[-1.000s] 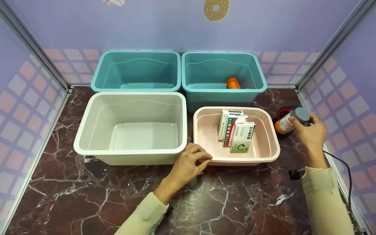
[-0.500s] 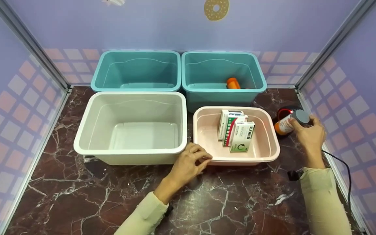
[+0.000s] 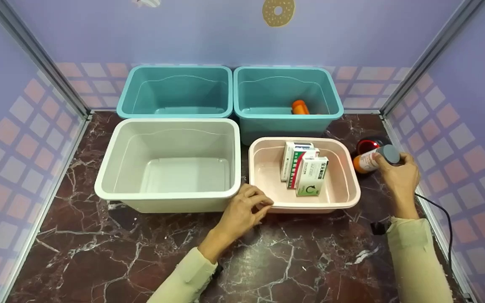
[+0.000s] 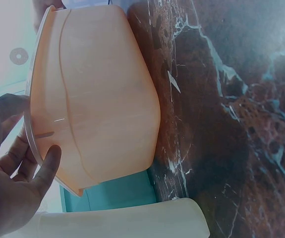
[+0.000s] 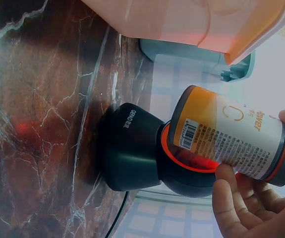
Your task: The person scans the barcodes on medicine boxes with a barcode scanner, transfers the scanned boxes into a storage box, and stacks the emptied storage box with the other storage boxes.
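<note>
My right hand (image 3: 401, 176) grips an orange-and-white supplement bottle (image 5: 231, 134) by its grey cap end. It is tilted, with its printed label and barcode facing the right wrist camera. Just behind the bottle stands a black barcode scanner (image 5: 132, 153), its round window glowing red. My left hand (image 3: 242, 210) pinches the near left rim of a pink bin (image 3: 305, 205), thumb on the outer wall in the left wrist view and fingers over the edge. Inside that bin several medicine boxes (image 3: 312, 176) stand upright in a row.
A large white bin (image 3: 169, 196) stands left of the pink one. Behind are two teal bins, the left one (image 3: 175, 115) and the right one (image 3: 289, 116), which holds an orange bottle (image 3: 300, 107). A black cable (image 3: 448, 219) runs along the right wall.
The bottle in my right hand has shifted slightly down and tilted, showing more of the scanner's red-lit window. My left hand has stayed on the pink bin's rim.
</note>
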`<action>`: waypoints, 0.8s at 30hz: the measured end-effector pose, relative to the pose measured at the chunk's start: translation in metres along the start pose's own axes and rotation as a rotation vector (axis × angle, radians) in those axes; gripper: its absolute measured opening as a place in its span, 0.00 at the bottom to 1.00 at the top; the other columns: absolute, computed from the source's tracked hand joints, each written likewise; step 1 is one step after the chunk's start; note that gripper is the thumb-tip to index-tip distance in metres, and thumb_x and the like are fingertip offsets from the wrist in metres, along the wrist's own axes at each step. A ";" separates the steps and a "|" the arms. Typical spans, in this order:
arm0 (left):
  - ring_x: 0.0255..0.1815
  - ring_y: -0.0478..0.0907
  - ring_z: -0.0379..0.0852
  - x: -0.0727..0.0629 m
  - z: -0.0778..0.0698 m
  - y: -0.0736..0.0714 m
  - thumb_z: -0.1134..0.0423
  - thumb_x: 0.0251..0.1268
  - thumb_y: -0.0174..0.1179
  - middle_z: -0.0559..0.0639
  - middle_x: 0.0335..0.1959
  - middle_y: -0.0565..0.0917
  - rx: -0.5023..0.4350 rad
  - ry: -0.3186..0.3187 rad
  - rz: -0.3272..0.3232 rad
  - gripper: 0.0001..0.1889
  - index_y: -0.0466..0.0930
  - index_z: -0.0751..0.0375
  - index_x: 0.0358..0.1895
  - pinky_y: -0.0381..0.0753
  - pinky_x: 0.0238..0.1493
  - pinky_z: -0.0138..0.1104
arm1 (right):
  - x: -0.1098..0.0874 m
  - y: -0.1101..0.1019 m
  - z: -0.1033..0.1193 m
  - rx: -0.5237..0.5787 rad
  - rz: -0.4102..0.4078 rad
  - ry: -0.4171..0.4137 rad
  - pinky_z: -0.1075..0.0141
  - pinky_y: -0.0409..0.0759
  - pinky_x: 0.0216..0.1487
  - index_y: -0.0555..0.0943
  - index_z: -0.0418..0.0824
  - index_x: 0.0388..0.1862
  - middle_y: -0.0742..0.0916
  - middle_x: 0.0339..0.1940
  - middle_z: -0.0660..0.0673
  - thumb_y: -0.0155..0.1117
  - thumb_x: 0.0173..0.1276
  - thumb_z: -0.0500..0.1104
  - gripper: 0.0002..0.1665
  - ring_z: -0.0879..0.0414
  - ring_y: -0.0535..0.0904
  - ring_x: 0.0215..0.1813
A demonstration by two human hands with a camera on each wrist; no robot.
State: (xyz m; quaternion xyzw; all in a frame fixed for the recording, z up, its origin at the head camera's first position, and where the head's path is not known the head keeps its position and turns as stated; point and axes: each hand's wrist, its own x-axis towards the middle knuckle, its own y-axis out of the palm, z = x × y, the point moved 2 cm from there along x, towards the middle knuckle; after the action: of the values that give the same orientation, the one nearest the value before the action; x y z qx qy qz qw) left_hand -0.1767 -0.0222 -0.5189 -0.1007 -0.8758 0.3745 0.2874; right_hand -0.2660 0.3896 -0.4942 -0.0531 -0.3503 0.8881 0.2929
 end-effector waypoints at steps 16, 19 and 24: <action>0.50 0.75 0.44 0.000 0.000 0.000 0.61 0.60 0.70 0.44 0.39 0.83 -0.013 -0.010 -0.002 0.05 0.88 0.51 0.39 0.79 0.56 0.35 | -0.003 -0.004 0.000 0.053 -0.045 0.034 0.52 0.67 0.68 0.75 0.34 0.64 0.82 0.61 0.35 0.70 0.57 0.62 0.44 0.41 0.75 0.63; 0.50 0.75 0.44 0.000 0.000 0.001 0.61 0.60 0.70 0.44 0.39 0.83 -0.011 -0.008 -0.004 0.05 0.88 0.51 0.39 0.79 0.56 0.35 | -0.004 -0.005 0.000 0.067 -0.053 0.030 0.52 0.67 0.68 0.75 0.34 0.64 0.82 0.61 0.35 0.70 0.57 0.61 0.44 0.41 0.75 0.63; 0.50 0.75 0.44 -0.001 0.000 0.001 0.62 0.60 0.70 0.44 0.39 0.83 -0.017 0.004 -0.016 0.05 0.88 0.51 0.39 0.79 0.57 0.35 | -0.006 -0.005 -0.003 0.068 -0.064 0.013 0.50 0.66 0.69 0.76 0.33 0.62 0.82 0.60 0.33 0.70 0.57 0.60 0.42 0.39 0.74 0.63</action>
State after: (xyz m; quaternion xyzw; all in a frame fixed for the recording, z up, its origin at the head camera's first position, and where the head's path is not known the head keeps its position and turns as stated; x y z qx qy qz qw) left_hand -0.1763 -0.0220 -0.5201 -0.0969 -0.8790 0.3646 0.2915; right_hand -0.2576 0.3908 -0.4939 -0.0376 -0.3194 0.8894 0.3249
